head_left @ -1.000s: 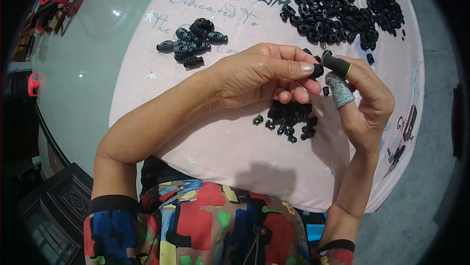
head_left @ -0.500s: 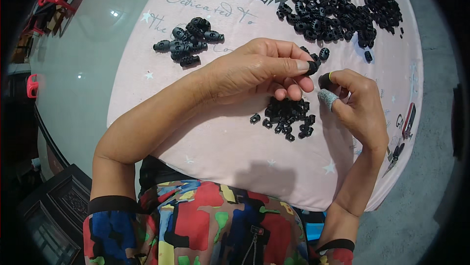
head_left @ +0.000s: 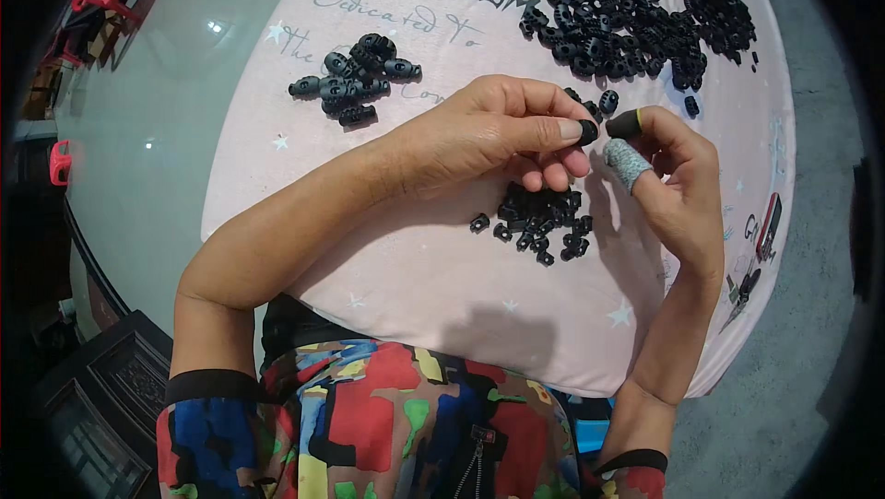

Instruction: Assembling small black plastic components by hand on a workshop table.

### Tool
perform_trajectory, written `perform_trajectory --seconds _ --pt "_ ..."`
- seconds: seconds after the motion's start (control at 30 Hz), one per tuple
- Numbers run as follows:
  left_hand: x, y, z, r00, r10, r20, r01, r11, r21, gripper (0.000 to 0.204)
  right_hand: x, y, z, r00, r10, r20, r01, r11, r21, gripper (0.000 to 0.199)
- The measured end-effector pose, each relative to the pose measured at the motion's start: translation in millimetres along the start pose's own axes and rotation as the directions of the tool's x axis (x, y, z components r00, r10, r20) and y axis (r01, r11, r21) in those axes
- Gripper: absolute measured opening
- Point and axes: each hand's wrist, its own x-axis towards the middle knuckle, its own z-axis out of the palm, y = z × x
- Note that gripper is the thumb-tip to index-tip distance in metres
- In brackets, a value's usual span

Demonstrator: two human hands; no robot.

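Between its thumb and index finger, my left hand (head_left: 498,135) pinches a small black plastic cord-lock body (head_left: 587,132). My right hand (head_left: 678,181) is just to the right of it, thumb and index fingertip drawn close together. A black cover is on that index finger and grey wrapping on the thumb; whatever lies between them, if anything, is too small to make out. Below the left fingers is a small heap of little black cord-lock parts (head_left: 539,218). Just beyond the fingertips, a few black cord-lock bodies (head_left: 608,102) lie on the cloth.
A pale pink printed cloth (head_left: 406,259) covers the table. Several larger cord locks (head_left: 355,84) are grouped at the left, and a big spread of black pieces (head_left: 627,20) fills the far right. A red-handled tool (head_left: 768,227) and snips (head_left: 742,296) lie by the right edge.
My right hand's index finger has straightened toward the piece in my left hand, and its thumb has shifted slightly right. The left hand has barely moved and keeps its hold.
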Motion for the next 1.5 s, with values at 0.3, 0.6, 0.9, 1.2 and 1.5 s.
perform_trajectory --seconds 0.3,0.6,0.9,1.2,1.5 --pt "-0.8 -2.0 4.6 0.999 0.032 -0.007 -0.032 0.998 0.047 0.025 -0.1 -11.9 9.3 0.998 -0.016 -0.061 0.044 0.871 0.490 0.011" --pt "-2.5 3.1 5.8 0.999 0.031 -0.020 -0.027 0.984 0.174 0.024 -1.7 -5.1 5.9 0.999 -0.032 -0.028 0.042 0.882 0.469 0.022" --pt "-2.7 -2.9 10.5 0.992 0.114 -0.063 -0.095 0.964 0.247 0.024 -4.1 -7.1 2.2 0.999 -0.011 -0.042 0.026 0.925 0.379 0.021" --pt "-3.6 -3.3 9.6 0.988 0.147 -0.051 -0.128 0.952 0.277 0.023 -3.4 -6.8 8.1 0.994 -0.082 -0.065 0.099 0.942 0.322 0.019" --pt "-5.6 -4.6 10.1 0.970 0.232 -0.066 -0.178 0.873 0.455 0.022 -5.9 -8.4 11.8 0.992 -0.078 -0.098 0.105 0.944 0.312 0.020"
